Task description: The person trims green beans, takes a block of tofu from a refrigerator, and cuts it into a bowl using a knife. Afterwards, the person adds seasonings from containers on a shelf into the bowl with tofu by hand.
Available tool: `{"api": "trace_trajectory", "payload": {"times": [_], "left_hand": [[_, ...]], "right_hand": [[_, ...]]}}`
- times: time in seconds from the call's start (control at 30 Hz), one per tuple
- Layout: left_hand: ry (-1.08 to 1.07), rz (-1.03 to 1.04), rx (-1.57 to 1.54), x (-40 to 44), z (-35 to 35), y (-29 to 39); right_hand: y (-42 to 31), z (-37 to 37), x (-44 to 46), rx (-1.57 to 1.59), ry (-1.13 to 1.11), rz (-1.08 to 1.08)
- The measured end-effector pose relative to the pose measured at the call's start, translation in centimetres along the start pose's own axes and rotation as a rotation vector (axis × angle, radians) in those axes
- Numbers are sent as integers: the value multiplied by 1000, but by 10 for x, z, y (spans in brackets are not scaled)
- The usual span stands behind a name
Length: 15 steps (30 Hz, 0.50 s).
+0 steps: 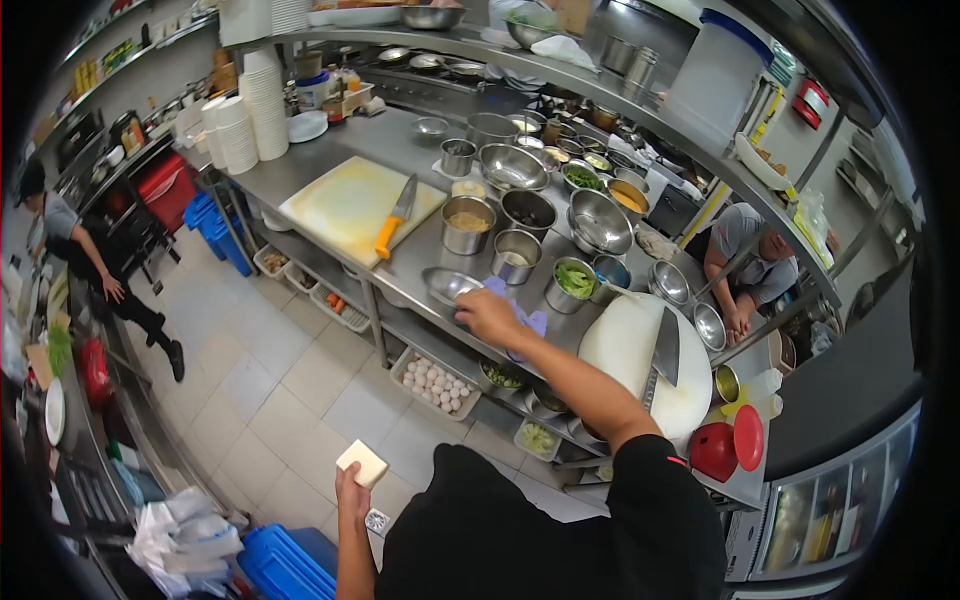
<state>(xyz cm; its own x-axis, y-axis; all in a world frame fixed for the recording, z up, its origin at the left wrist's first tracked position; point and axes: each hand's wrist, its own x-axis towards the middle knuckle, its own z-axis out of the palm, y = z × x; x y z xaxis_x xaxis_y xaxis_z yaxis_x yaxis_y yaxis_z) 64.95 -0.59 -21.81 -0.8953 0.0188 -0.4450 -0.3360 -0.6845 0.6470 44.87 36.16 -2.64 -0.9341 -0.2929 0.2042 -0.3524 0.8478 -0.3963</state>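
My left hand (352,490) holds a pale yellow block (362,463), low over the tiled floor. Over the counter's front edge, my right hand (487,316) is at the rim of a shallow metal bowl (449,286), its fingers bent together. A purple cloth (530,318) lies just beside and partly behind that hand. Left of the bowl, a knife with an orange handle (385,238) rests on a yellowish cutting board (345,212). Metal pots, one with green leaves (573,281), stand behind the right hand.
A cleaver (666,350) lies on a round white board (610,345) at the right. A crate of eggs (436,383) sits on the lower shelf. One person (75,245) stands at far left; another (745,260) leans beyond the counter. Blue bins (285,562) stand at bottom left.
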Motion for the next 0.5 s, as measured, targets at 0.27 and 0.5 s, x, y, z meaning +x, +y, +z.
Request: {"api": "trace_trajectory", "payload": {"times": [0.27, 0.5], "left_hand": [[13, -14, -69, 46, -10, 4], [8, -15, -49, 99, 18, 36]], "right_hand": [[5, 47, 59, -196, -48, 2], [9, 50, 182, 19, 175, 76]]}}
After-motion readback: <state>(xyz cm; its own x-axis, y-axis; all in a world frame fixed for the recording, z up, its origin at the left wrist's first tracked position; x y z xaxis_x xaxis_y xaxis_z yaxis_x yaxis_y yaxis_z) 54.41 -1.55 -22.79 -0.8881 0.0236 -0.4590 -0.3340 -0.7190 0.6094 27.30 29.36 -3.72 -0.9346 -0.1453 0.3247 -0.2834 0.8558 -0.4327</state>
